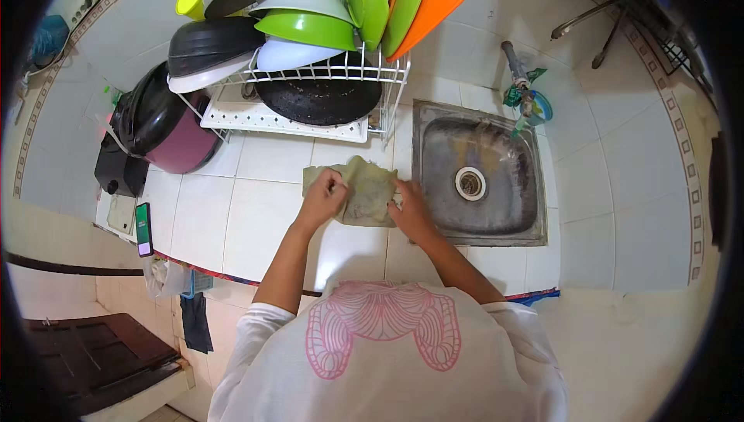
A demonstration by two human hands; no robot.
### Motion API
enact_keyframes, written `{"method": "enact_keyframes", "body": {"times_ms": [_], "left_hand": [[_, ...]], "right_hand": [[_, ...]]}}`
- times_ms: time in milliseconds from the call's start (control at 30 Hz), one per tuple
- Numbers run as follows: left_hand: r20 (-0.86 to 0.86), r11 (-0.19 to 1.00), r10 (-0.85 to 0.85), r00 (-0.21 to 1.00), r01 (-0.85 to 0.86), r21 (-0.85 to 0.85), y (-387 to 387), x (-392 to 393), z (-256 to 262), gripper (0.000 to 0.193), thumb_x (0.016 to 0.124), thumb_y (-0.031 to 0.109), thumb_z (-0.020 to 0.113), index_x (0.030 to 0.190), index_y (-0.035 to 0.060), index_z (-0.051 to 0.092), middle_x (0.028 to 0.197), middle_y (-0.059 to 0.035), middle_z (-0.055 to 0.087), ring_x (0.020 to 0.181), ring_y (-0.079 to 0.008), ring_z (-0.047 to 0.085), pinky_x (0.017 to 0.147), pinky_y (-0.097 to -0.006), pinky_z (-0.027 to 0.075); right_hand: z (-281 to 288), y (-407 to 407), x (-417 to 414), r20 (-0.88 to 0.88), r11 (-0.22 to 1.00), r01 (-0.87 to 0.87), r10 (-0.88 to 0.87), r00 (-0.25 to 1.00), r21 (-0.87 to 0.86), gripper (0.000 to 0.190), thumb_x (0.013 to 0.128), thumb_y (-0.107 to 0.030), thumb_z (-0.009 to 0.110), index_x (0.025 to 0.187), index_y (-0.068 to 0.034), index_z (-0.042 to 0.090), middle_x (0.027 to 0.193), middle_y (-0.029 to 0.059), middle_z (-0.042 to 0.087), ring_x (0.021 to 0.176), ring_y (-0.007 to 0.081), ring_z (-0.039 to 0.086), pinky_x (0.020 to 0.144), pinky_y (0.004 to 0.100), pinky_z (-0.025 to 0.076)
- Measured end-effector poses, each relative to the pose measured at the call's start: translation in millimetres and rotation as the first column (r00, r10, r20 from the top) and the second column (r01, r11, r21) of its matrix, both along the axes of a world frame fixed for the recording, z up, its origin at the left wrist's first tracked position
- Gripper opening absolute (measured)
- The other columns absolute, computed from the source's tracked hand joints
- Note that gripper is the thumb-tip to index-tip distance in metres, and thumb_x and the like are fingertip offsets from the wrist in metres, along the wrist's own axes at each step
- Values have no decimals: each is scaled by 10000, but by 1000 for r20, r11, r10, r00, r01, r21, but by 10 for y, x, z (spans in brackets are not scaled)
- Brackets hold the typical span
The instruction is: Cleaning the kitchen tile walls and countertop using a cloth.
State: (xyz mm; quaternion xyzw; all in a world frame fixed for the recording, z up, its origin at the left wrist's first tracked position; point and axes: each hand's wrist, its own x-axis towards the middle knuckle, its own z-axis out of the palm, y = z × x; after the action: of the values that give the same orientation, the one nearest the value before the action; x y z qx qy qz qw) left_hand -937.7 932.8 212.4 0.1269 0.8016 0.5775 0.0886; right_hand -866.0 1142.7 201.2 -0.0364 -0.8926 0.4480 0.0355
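Note:
A thin, worn greenish-grey cloth (369,196) lies partly spread over the white tiled counter (256,218), wrinkled and slightly raised along its far edge. Its left part is pinched by my left hand (325,196), whose fingers are curled in. My right hand (411,210) has its thumb and fingers at the cloth's right edge, close to the near-left rim of the steel sink (479,235). The underside of the cloth is hidden.
Beyond the cloth, a white wire dish rack (325,76) holds stacked bowls, plates and a black pan (319,93). To the left stand a black-and-purple rice cooker (180,137) and a phone (143,229) near the counter edge. A tap (517,70) juts over the sink.

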Motion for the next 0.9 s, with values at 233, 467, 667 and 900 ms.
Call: {"method": "enact_keyframes", "body": {"times_ms": [233, 467, 667, 900], "left_hand": [[-120, 928, -371, 921, 371, -25, 43, 384, 329, 150, 738, 88, 592, 828, 53, 478, 809, -68, 552, 624, -165, 511, 540, -275, 425], [-209, 926, -368, 906, 337, -170, -52, 414, 404, 263, 718, 171, 686, 929, 72, 564, 943, -127, 606, 810, -298, 565, 723, -347, 449], [-445, 905, -254, 859, 50, -422, -193, 228, -9, 303, 661, 105, 676, 961, 95, 635, 890, -79, 631, 846, -269, 559, 791, -381, 408], [-447, 934, -46, 893, -120, -337, -275, 92, 53, 193, 726, 33, 606, 905, 76, 665, 861, -78, 655, 773, -262, 574, 741, -337, 450]], "right_hand": [[332, -147, -154, -352, 907, -266, 377, 856, 326, 544, 647, 28, 601, 1174, -65, 505, 1405, 211, 218, 1211, 420, 346, 945, 430, 382], [416, -21, -38, -253, 898, -408, 438, 863, 163, 179, 660, -69, 600, 814, -30, 518, 1062, 205, 539, 1039, 366, 497, 783, 404, 438], [1019, -73, 88, 55, 937, -347, 345, 937, 37, 175, 693, -108, 583, 813, -26, 486, 770, 153, 559, 691, 297, 560, 608, 375, 430], [1281, 153, 137, -25, 974, -203, 201, 979, -105, 195, 712, -50, 598, 873, -18, 493, 832, 69, 566, 737, 153, 537, 665, 281, 448]]}}
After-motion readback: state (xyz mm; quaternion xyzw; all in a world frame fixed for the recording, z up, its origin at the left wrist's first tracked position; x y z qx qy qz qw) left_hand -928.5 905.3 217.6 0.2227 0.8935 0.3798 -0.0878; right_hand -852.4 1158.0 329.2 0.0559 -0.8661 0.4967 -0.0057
